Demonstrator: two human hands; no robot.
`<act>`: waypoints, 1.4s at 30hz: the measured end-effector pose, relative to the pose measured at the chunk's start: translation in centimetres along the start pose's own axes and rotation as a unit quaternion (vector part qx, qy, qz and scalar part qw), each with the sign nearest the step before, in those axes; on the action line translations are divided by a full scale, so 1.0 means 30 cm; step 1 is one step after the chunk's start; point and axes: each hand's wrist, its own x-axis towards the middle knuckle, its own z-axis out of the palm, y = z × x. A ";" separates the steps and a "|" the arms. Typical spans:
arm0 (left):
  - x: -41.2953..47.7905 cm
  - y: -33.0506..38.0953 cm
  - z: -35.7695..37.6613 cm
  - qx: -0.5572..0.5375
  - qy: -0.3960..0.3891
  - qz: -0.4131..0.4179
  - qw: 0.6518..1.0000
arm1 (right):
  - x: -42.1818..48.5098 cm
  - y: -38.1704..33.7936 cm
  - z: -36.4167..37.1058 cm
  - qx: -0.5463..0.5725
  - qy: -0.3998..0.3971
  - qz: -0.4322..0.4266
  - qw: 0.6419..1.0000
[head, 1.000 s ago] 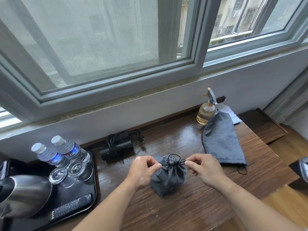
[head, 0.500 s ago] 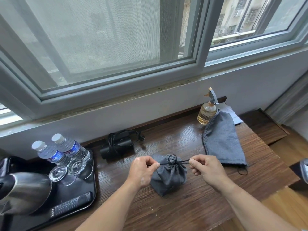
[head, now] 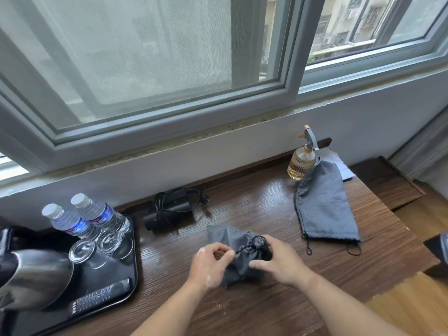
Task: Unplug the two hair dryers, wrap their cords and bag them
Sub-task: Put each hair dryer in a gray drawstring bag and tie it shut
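A filled grey drawstring bag (head: 226, 238) lies on the wooden desk (head: 266, 209), its mouth cinched shut. My left hand (head: 211, 263) pinches the black drawstring (head: 242, 249) at the bag's neck. My right hand (head: 278, 260) rests on the bag's right side and grips the fabric. A black hair dryer (head: 167, 210) with its cord wound around it lies behind the bag near the wall. A second grey bag (head: 322, 204) lies flat and limp to the right, its drawstrings trailing off the lower end.
A black tray (head: 121, 284) on the left holds two water bottles (head: 82, 217), upturned glasses (head: 97, 243), a kettle (head: 26, 277) and a remote (head: 99, 297). An amber spray bottle (head: 301, 161) stands at the back right. The desk's right edge drops to a lower step.
Both hands have come in from pulling the drawstring ends apart. The bag has tipped from upright onto its side, and my right hand now holds its fabric.
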 end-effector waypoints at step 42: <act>-0.062 -0.276 -0.174 -0.216 0.041 -0.024 0.975 | 0.157 -0.366 0.152 0.159 -0.069 -0.085 0.981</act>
